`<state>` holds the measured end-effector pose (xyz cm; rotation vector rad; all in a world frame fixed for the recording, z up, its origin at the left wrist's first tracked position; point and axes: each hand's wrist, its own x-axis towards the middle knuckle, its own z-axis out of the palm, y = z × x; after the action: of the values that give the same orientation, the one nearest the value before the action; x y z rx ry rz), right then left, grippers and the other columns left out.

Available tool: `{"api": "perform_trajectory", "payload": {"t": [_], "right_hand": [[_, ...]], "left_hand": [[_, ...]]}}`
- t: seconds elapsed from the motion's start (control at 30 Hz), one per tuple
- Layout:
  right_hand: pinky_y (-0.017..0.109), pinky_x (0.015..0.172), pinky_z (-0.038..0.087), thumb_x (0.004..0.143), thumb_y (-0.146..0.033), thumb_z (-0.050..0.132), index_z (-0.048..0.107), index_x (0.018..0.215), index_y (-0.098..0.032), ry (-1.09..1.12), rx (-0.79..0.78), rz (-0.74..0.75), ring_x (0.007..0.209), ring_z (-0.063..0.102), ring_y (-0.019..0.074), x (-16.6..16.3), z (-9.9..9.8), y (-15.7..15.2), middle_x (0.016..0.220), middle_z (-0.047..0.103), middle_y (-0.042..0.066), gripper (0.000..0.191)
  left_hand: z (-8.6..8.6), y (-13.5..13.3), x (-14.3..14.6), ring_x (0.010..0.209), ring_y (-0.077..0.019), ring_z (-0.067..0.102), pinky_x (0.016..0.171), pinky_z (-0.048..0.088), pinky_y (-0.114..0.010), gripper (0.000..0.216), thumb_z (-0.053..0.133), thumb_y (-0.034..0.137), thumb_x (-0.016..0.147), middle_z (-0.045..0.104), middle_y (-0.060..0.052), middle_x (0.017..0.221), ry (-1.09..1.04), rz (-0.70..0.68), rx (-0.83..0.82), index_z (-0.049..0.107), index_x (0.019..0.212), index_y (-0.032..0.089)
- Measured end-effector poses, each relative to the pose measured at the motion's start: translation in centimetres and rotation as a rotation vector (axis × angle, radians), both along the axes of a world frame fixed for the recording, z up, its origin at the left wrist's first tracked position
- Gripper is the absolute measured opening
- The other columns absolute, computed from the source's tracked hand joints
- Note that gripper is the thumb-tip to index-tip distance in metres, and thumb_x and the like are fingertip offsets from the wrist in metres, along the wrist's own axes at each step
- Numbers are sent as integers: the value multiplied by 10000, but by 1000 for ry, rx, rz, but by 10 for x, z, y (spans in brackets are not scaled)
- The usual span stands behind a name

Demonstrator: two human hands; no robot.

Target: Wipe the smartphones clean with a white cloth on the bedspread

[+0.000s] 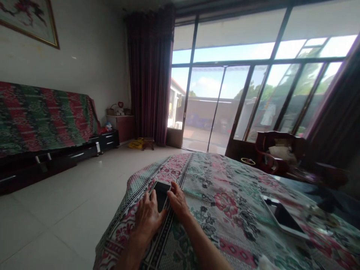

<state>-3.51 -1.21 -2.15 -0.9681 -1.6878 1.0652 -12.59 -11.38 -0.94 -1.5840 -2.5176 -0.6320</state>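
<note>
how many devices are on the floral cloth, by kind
phone: 1
white-framed tablet: 1
total: 2

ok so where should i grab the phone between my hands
Probably by its two long edges, coming down from above. The phone lies flat, screen up, on the cloth, thin, with only those sides free to pinch. The left hand and right hand sit at either edge.
</note>
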Motion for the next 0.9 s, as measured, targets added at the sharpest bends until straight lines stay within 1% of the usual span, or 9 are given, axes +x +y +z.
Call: {"api": "perform_trajectory", "payload": {"t": [0.1,0.27,0.37,0.47,0.6,0.7,0.77,0.9], "right_hand": [[346,919,440,710,-261,484,556,1199,-181,-16,-3,-20,987,598,218,-4,-2,2,1033,656,55,501],[341,903,450,708,-274,486,579,1167,-186,-16,-12,-14,993,599,217,-4,-2,1,1019,659,47,477],[337,903,453,716,-265,465,574,1164,-166,5,-15,-13,1008,594,213,-2,3,-2,1050,654,61,471],[326,897,458,722,-240,447,565,1174,-138,12,-8,-48,1009,591,207,5,12,-7,1094,640,85,478],[305,879,463,723,-204,446,569,1176,-146,-24,24,-151,976,599,194,27,28,-10,1109,632,86,473],[301,882,458,692,-160,469,583,1165,-149,-96,35,-242,942,604,189,51,38,-11,1108,629,86,487],[310,886,454,674,-142,484,590,1164,-143,-159,26,-289,927,606,194,69,44,-13,1085,635,91,501],[316,897,437,661,-125,510,608,1153,-97,-294,-2,-325,998,586,227,114,51,-18,1084,638,127,503]], "left_hand": [[2,-1,1,1163,-323,491,980,341,-373,752,589,369,737,488,-198,1305,-29,4,3,368,1383,55],[11,-3,3,1116,-312,510,967,355,-369,683,597,309,739,532,-183,1251,2,9,27,427,1355,69],[13,-4,3,1132,-297,506,958,372,-353,656,602,264,730,543,-166,1243,42,7,78,448,1342,87],[10,-3,1,1154,-300,495,967,383,-366,647,607,265,721,553,-153,1237,80,-46,149,463,1331,104],[1,2,3,1195,-320,468,1012,369,-408,620,575,319,747,506,-161,1312,121,-176,254,472,1321,106],[-7,8,11,1224,-319,450,1043,349,-415,631,564,338,746,517,-156,1308,115,-290,309,459,1325,111],[-11,11,21,1225,-325,451,1033,364,-426,644,575,363,739,520,-153,1309,91,-358,319,460,1323,117],[-13,14,53,1210,-307,474,1031,371,-433,625,577,331,728,542,-126,1294,29,-483,298,473,1313,137]]}}
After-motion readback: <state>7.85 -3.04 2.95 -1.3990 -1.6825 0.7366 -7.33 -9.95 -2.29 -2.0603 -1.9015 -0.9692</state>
